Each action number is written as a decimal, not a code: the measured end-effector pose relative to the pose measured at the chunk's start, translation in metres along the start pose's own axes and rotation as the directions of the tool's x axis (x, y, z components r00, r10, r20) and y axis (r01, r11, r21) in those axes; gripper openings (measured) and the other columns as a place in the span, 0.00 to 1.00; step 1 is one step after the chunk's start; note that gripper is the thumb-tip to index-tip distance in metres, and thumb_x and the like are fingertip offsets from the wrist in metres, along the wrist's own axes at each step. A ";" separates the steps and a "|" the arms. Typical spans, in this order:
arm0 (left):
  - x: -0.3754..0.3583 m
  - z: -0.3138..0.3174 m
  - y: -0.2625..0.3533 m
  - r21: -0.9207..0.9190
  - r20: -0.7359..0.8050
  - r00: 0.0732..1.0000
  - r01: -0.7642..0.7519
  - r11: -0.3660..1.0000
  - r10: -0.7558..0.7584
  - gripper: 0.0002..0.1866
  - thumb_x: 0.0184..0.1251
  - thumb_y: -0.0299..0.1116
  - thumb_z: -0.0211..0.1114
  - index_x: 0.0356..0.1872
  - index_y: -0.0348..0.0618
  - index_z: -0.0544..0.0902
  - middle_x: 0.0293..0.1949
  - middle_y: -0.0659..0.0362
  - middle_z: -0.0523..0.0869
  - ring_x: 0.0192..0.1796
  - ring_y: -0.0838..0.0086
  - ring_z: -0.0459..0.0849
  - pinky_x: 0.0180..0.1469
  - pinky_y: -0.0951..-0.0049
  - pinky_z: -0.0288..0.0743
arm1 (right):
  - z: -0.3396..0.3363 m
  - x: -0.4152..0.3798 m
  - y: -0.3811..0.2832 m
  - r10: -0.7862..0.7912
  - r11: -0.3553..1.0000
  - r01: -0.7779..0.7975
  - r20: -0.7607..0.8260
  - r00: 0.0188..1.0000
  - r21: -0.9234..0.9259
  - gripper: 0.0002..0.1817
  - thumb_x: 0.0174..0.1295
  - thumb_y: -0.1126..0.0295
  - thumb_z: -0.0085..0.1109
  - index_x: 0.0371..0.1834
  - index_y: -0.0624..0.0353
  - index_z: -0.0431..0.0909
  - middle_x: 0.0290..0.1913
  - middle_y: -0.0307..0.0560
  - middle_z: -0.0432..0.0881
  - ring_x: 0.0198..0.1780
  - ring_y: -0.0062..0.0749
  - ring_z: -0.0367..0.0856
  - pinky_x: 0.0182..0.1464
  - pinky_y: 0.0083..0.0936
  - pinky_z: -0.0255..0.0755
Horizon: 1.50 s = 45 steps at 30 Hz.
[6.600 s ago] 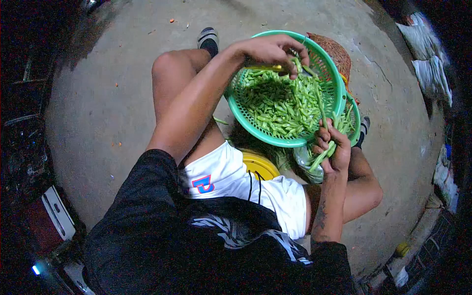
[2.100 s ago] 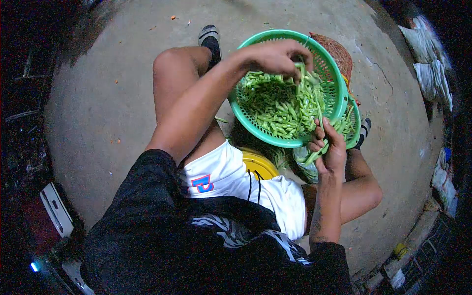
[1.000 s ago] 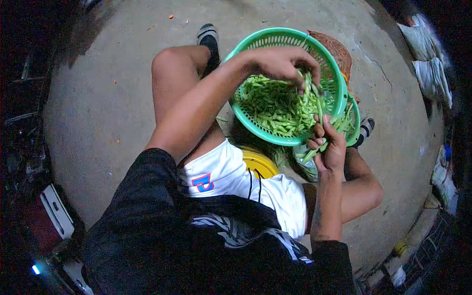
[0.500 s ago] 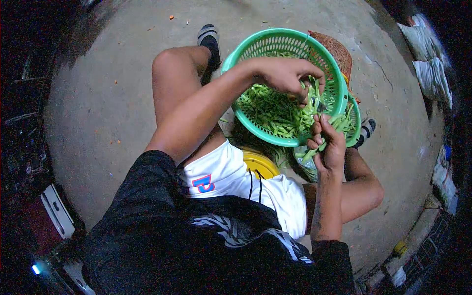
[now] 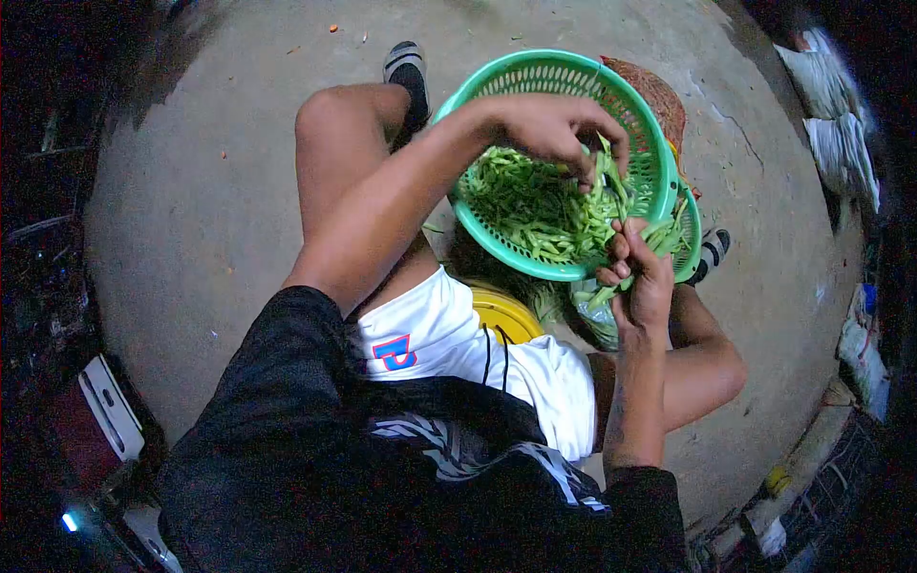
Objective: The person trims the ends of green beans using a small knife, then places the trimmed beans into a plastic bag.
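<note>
My right hand (image 5: pixel 642 274) is closed around several green bean pods (image 5: pixel 602 294), whose upper ends stick out above the thumb. My left hand (image 5: pixel 564 137) reaches across the basket from the left, thumb and bent fingers apart around the split green strips (image 5: pixel 611 186) that rise from the right hand. Whether the left fingers touch the strips is hard to see. Beneath both hands, cut green pieces (image 5: pixel 535 215) lie in a round green plastic basket (image 5: pixel 521 65). A small dark patch shows between the strips and the right thumb; I cannot make it out.
A second green basket (image 5: pixel 690 256) with more pods sits partly under the first. A reddish mesh sack (image 5: pixel 654 91) lies behind. Near my legs are a yellow round object (image 5: pixel 504 313) and a clear plastic bag (image 5: pixel 599 325). White sacks (image 5: pixel 841 153) stand at the right.
My left hand has risen slightly and its fingers have spread from the strips. The right hand stays nearly in place with the pods. The view has shifted slightly.
</note>
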<state>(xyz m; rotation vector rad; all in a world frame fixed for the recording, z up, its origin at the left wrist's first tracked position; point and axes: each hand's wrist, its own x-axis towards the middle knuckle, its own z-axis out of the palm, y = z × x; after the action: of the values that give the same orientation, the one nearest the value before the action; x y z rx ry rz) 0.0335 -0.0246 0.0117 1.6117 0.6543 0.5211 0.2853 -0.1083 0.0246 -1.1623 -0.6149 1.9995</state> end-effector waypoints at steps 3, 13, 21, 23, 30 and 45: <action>-0.001 -0.006 0.002 -0.012 0.004 1.000 0.007 1.000 -0.007 0.17 0.59 0.21 0.68 0.51 0.35 0.82 0.45 0.55 0.87 0.45 0.74 0.87 0.49 0.72 0.81 | 0.001 0.000 0.000 0.000 0.999 0.000 -0.008 1.000 -0.032 0.09 0.72 0.68 0.63 0.47 0.62 0.78 0.27 0.37 0.75 0.20 0.15 0.66 0.22 0.16 0.63; -0.005 -0.011 -0.004 -0.077 -0.104 0.994 0.021 0.997 -0.029 0.20 0.61 0.22 0.67 0.55 0.34 0.79 0.47 0.55 0.86 0.45 0.74 0.87 0.51 0.72 0.81 | -0.006 0.004 0.001 0.002 1.000 -0.002 0.018 1.000 -0.006 0.08 0.73 0.69 0.61 0.47 0.62 0.78 0.28 0.38 0.76 0.21 0.16 0.67 0.22 0.16 0.63; -0.001 -0.010 -0.006 -0.125 -0.081 0.995 -0.066 0.990 0.056 0.19 0.58 0.21 0.70 0.52 0.35 0.81 0.49 0.56 0.85 0.50 0.73 0.85 0.55 0.72 0.80 | -0.008 0.003 0.002 -0.019 1.000 0.018 0.045 0.999 0.015 0.08 0.73 0.68 0.61 0.48 0.61 0.78 0.28 0.39 0.75 0.23 0.16 0.68 0.22 0.16 0.64; -0.004 -0.011 0.001 -0.046 -0.085 0.996 -0.010 0.999 0.006 0.19 0.58 0.21 0.70 0.53 0.35 0.81 0.50 0.56 0.85 0.49 0.73 0.86 0.53 0.71 0.81 | -0.008 0.003 0.002 -0.002 0.998 0.005 0.043 0.999 -0.059 0.08 0.73 0.69 0.58 0.50 0.59 0.76 0.29 0.34 0.73 0.24 0.14 0.66 0.25 0.16 0.63; 0.007 0.005 -0.003 -0.043 0.093 0.988 -0.121 0.992 0.124 0.20 0.58 0.24 0.71 0.54 0.36 0.82 0.49 0.56 0.86 0.50 0.73 0.84 0.54 0.69 0.80 | -0.004 0.004 0.003 -0.008 0.997 0.004 0.056 0.998 0.071 0.10 0.72 0.68 0.62 0.50 0.60 0.76 0.29 0.39 0.75 0.23 0.16 0.67 0.23 0.16 0.64; 0.009 0.009 0.003 -0.068 0.137 0.990 0.017 0.998 -0.008 0.19 0.62 0.22 0.68 0.54 0.33 0.82 0.46 0.56 0.89 0.45 0.73 0.87 0.52 0.71 0.81 | 0.018 0.000 0.005 0.123 0.868 -0.046 0.126 0.984 -0.494 0.14 0.70 0.69 0.58 0.55 0.61 0.75 0.35 0.43 0.84 0.25 0.19 0.72 0.26 0.19 0.69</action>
<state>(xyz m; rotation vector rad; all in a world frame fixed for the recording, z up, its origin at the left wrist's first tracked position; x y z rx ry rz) 0.0466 -0.0249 0.0132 1.5625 0.5377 0.4152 0.2679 -0.1123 0.0297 -1.3490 -1.2269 2.0836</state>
